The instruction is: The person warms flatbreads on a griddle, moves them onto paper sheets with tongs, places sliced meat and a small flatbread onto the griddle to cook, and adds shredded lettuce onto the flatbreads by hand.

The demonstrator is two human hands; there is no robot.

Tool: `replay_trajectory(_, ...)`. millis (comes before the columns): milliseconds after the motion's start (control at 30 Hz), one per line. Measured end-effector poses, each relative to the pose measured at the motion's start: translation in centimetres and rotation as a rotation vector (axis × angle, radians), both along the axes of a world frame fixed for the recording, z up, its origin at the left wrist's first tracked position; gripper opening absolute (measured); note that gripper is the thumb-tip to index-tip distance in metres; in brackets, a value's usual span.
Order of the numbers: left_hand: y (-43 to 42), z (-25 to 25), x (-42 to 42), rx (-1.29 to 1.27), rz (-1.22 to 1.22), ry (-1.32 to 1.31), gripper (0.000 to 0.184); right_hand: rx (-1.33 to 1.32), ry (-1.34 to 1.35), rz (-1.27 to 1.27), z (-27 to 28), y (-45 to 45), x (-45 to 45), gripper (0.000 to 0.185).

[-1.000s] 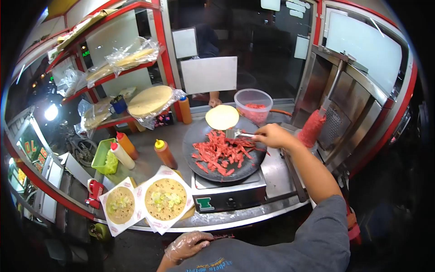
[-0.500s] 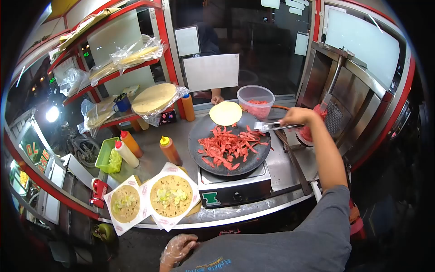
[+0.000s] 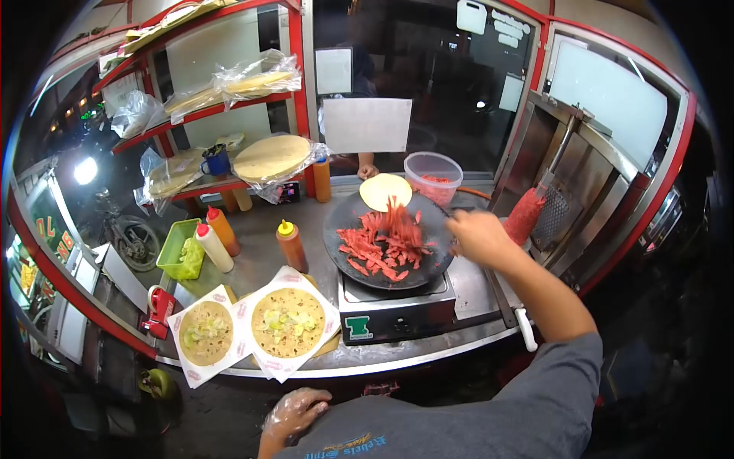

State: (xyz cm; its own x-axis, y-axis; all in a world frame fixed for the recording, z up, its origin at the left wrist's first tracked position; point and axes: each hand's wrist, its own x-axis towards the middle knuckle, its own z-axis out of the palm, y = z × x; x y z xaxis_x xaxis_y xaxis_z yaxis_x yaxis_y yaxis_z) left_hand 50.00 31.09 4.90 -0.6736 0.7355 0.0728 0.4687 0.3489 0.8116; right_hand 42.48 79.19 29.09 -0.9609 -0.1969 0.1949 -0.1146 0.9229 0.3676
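My right hand (image 3: 482, 236) grips tongs, mostly hidden now behind the hand and blurred. It is over the right rim of a round black griddle pan (image 3: 334, 243), where strips of red meat (image 3: 382, 241) are piled; some strips are smeared by motion. A pale flatbread (image 3: 384, 192) lies at the pan's far edge. My left hand (image 3: 297, 411), in a clear plastic glove, rests low against my body with loosely bent fingers and nothing visible in it. Nearest to it are two paper-lined flatbreads, a larger one (image 3: 288, 343) and a smaller one (image 3: 205, 353), both topped with chopped greens.
The pan sits on a gas stove (image 3: 417, 320). Sauce bottles (image 3: 290, 249) and a green basket (image 3: 180, 264) stand left. Behind are a clear tub (image 3: 433, 159) of meat and another person's hand (image 3: 368, 171). A meat spit (image 3: 525, 216) and a white-handled knife (image 3: 525, 330) are right.
My right hand has moved down and left with the tongs, from the pan's right edge toward the meat. Meat strips are now lifted and stirred. My left hand stays low.
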Motion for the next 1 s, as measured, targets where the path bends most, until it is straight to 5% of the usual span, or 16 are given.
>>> replay_trajectory(200,-2.5,-1.6,1.6,0.108,0.088,-0.188,0.023,-0.309,-0.093,-0.213,-2.4,-4.5,3.5,0.042)
replay_trajectory(333,-0.7,1.6,-1.5,0.029,-0.188,0.05,0.024,-0.453,-0.011,-0.384,-4.9,-1.0,-1.9,0.044)
replay_trajectory(400,0.6,2.6,-2.3,-0.037,-0.248,0.05,0.024,-0.692,-0.033,-0.283,-4.2,-1.8,-5.4,0.042)
replay_trajectory(467,2.1,3.7,-2.6,-0.038,-0.3,0.118,0.024,-1.237,-0.272,-0.376,-4.2,-5.9,-7.1,0.041)
replay_trajectory(567,2.7,4.4,-2.2,0.031,-0.314,0.157,0.025,-0.877,-0.498,-0.32,-4.6,-5.9,-8.2,0.041)
replay_trajectory(667,1.0,3.1,-0.4,0.107,-0.24,0.11,0.024,-0.837,-0.554,-0.323,-2.8,3.6,-7.8,0.041)
replay_trajectory(800,-2.2,-0.9,3.3,0.111,0.101,-0.138,0.025,-1.348,-0.361,-0.489,-1.0,8.8,-6.6,0.037)
replay_trajectory(867,-2.5,-1.7,5.2,0.108,0.21,-0.275,0.025,-1.113,-0.221,-0.594,-3.9,7.1,-8.7,0.038)
replay_trajectory(1000,-2.7,-3.4,4.9,0.134,0.21,-0.301,0.022,-0.711,-0.227,-0.369,-1.8,1.8,-8.1,0.041)
